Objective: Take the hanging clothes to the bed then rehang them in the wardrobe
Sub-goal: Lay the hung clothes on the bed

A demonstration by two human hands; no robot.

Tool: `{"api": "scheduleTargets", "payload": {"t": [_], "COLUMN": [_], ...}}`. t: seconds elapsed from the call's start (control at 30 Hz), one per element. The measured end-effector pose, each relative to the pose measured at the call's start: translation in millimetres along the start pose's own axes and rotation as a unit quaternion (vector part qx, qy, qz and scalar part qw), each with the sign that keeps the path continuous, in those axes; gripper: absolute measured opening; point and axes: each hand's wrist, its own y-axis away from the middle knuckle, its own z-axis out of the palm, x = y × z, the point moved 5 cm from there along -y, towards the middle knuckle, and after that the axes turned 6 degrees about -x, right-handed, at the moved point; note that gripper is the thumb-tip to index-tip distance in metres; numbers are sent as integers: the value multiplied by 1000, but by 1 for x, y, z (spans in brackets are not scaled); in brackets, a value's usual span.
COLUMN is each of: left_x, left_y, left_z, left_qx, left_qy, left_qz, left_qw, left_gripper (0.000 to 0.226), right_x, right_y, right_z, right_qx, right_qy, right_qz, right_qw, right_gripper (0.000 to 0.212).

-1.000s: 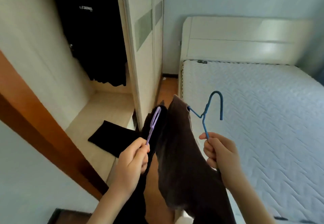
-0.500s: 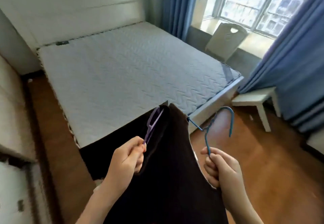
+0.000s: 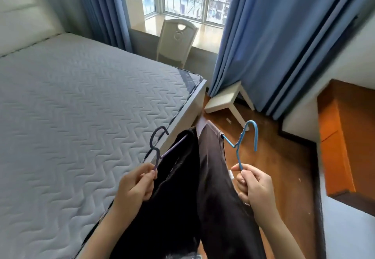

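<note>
Two hangers: my left hand pinches the purple hanger with black clothes, my right hand grips the blue hanger with brown clothes. I've turned from wardrobe to bed (laying down seems next).

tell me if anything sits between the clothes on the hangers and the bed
Nothing visible does. The left hand holds the purple hanger with the black garment. The right hand holds the blue hanger with the brown garment. Both hang right beside the bed edge.
</note>
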Motion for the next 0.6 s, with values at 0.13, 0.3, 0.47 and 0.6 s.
{"api": "scheduleTargets", "payload": {"t": [0.13,0.3,0.47,0.6], "left_x": [9,30,39,38], "left_y": [-123,-265,-378,-471], "left_z": [43,85,136,173], "left_qx": [-48,-96,-116,-92], "left_qy": [10,12,10,-5], "left_qz": [2,-10,7,28], "left_qw": [999,995,993,995], "left_gripper": [26,28,24,25], "right_x": [-23,-57,-76,-78], "right_y": [-81,-161,-261,-372], "right_z": [-53,-114,-153,-178], "right_qx": [62,125,146,138], "right_qy": [13,-14,-37,-37], "right_qz": [7,11,11,16], "right_qw": [998,992,989,990], "right_gripper": [28,26,25,25]}}
